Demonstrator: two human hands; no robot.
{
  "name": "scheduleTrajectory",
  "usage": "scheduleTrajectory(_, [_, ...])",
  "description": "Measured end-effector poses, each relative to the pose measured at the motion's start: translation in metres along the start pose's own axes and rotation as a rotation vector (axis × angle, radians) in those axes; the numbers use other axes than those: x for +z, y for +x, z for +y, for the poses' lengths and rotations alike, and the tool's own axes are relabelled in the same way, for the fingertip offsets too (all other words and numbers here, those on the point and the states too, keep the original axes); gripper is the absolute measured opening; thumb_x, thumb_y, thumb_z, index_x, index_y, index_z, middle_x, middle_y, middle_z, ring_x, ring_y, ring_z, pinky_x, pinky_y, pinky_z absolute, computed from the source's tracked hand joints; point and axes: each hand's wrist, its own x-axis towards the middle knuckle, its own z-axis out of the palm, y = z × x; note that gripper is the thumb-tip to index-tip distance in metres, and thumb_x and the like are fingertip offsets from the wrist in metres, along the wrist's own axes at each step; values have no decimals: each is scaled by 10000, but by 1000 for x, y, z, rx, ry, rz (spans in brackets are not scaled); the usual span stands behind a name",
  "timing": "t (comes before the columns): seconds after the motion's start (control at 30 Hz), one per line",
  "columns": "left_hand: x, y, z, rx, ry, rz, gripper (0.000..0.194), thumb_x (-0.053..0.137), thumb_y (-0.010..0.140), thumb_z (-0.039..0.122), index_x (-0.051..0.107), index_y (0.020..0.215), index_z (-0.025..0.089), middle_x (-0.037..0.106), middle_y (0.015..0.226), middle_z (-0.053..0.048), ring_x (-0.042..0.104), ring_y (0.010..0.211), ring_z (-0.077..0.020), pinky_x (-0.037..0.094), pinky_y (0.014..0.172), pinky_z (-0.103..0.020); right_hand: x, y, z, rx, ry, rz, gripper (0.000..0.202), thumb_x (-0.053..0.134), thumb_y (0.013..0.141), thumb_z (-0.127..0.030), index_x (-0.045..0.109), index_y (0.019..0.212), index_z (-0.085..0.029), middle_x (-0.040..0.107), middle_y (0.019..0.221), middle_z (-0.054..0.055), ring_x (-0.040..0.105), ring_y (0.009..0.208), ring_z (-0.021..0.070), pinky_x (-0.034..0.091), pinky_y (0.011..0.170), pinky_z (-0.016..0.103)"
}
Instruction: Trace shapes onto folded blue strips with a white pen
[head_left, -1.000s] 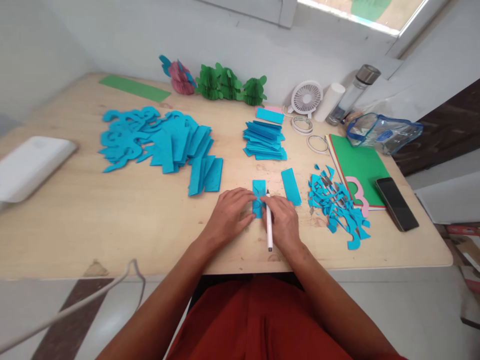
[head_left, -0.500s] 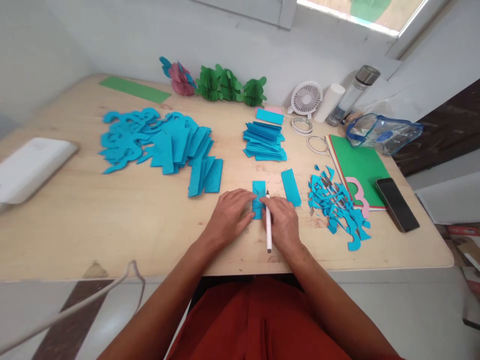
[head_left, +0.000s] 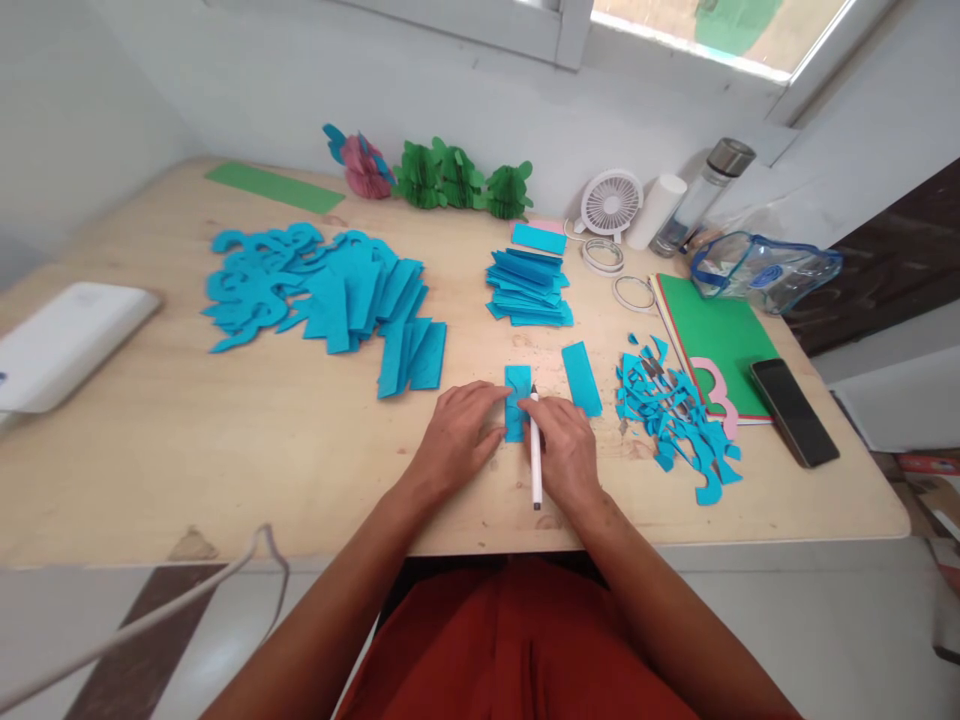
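A small blue paper rectangle [head_left: 514, 424] lies flat on the table with a dark curved line drawn on it. At its left edge rests my left hand [head_left: 463, 428], fingers stretched out and thumb apart, the tips touching the paper. My right hand [head_left: 564, 440] is closed around a white marker [head_left: 535, 455], with the dark tip pointing away from me, and its fingertips meet the paper's right side. Just beyond that hand lies another blue paper strip [head_left: 582, 380]. To the left are folded blue pieces [head_left: 412, 357].
Blue cut-out shapes [head_left: 259, 280] lie at left, a stack of blue strips [head_left: 529, 290] at centre back. On the right are paper scraps [head_left: 667, 405], a phone [head_left: 795, 412] and green sheets [head_left: 720, 330]. A small fan [head_left: 611, 203] and bottle [head_left: 701, 195] stand behind.
Both hands, the marker and the paper hold nearly the same positions. The whole view has shifted slightly, with things appearing a little lower.
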Motion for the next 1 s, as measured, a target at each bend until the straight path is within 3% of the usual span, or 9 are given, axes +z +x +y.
scheduleTrajectory(1.0, [2, -3, -3, -2, -33, -3, 422, 515, 858, 181, 523, 1279, 191, 643, 1266, -107, 549, 1231, -273, 417, 1044, -466, 1, 1, 1, -2, 18, -44, 327, 500, 952, -137, 677, 1202, -251, 722, 1016, 77, 601, 1012, 237, 433, 822, 362])
